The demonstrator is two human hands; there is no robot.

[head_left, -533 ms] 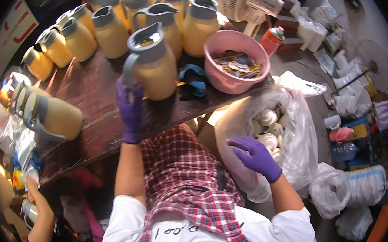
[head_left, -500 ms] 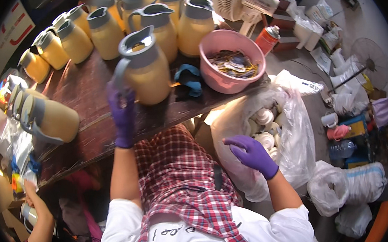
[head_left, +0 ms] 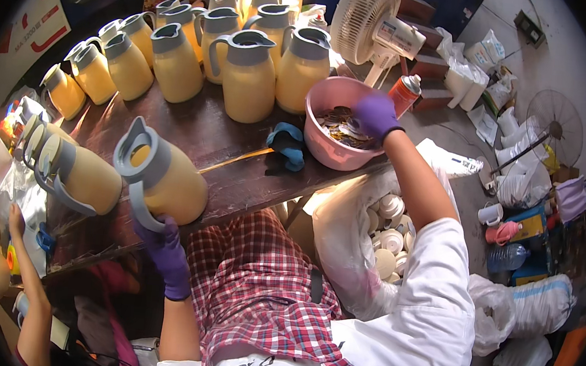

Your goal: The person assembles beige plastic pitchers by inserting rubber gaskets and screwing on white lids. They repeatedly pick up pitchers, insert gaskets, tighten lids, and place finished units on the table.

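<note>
A pale yellow insulated jug [head_left: 178, 187] with a grey collar, spout and handle stands slightly tilted near the front edge of the table. My left hand [head_left: 164, 257], in a purple glove, is closed round the lower end of its handle. The jug's top has no lid on it. My right hand [head_left: 378, 117], also purple-gloved, reaches into the pink basin [head_left: 341, 158]. Small flat pieces, some with yellow parts, lie in a heap [head_left: 344, 126] there. Motion blurs the right fingers, and what they touch is hidden.
Several more jugs [head_left: 249, 83] crowd the back of the dark table [head_left: 251, 179]; others lie on their sides at left [head_left: 89, 176]. A blue-and-black strap [head_left: 287, 146], spray can [head_left: 405, 95] and fan [head_left: 365, 20] are near the basin. White lids fill a plastic bag [head_left: 343, 251]. A co-worker's arm [head_left: 34, 306] shows lower left.
My left hand has brought the jug leftward and nearer to me, onto the table's front part. My right hand has gone from above the lid bag up into the basin.
</note>
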